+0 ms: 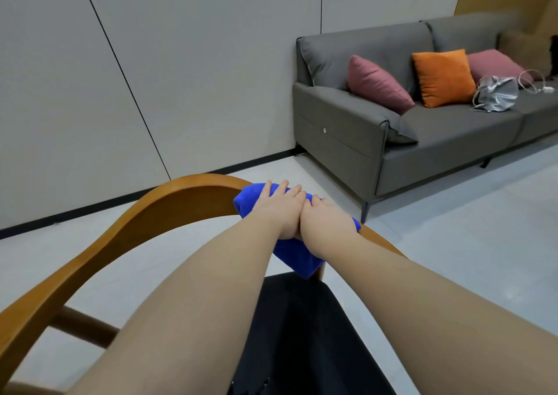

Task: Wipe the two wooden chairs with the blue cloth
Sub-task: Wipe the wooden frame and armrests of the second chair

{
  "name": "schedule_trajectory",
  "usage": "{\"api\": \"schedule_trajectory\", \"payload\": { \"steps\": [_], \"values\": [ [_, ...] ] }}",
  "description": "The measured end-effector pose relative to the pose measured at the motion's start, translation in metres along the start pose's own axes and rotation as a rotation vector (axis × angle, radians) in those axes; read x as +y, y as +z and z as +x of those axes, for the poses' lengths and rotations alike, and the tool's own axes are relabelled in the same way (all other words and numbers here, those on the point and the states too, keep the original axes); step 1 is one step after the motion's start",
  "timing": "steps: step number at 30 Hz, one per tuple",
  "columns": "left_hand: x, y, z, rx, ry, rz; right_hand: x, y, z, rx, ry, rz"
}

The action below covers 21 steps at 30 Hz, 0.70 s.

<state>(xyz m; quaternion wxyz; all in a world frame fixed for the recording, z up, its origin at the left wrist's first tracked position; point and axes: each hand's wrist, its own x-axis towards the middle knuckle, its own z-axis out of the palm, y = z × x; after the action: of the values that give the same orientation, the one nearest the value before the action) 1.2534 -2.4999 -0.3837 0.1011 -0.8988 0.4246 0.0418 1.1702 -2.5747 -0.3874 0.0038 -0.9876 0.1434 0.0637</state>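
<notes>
A: Blue cloth [297, 257] where?
B: On chair [169, 201] back rail, left hand [279, 212] and right hand [327, 224] both curled round it.
A: Step?
B: Wiping rail, I'd say. Next: slide along, keep pressure.

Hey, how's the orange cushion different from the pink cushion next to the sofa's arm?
The orange cushion is bright orange; the pink cushion is dusty rose. The pink cushion sits tilted onto a corner, close to the armrest; the orange cushion stands squarer, farther along the seat, beside a silver bag. Both look roughly square and lean against the backrest of the grey sofa.
</notes>
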Motion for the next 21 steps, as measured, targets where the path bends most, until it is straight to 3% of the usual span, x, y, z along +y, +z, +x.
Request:
{"api": "schedule_trajectory", "payload": {
  "steps": [9,21],
  "values": [
    [0.036,-0.001,-0.017,-0.013,0.052,-0.181,0.022,-0.003,-0.043,-0.05,0.065,-0.005],
    [0.11,-0.004,-0.069,0.011,0.209,-0.183,0.039,-0.005,-0.154,-0.087,0.194,0.021]
  ]
}}
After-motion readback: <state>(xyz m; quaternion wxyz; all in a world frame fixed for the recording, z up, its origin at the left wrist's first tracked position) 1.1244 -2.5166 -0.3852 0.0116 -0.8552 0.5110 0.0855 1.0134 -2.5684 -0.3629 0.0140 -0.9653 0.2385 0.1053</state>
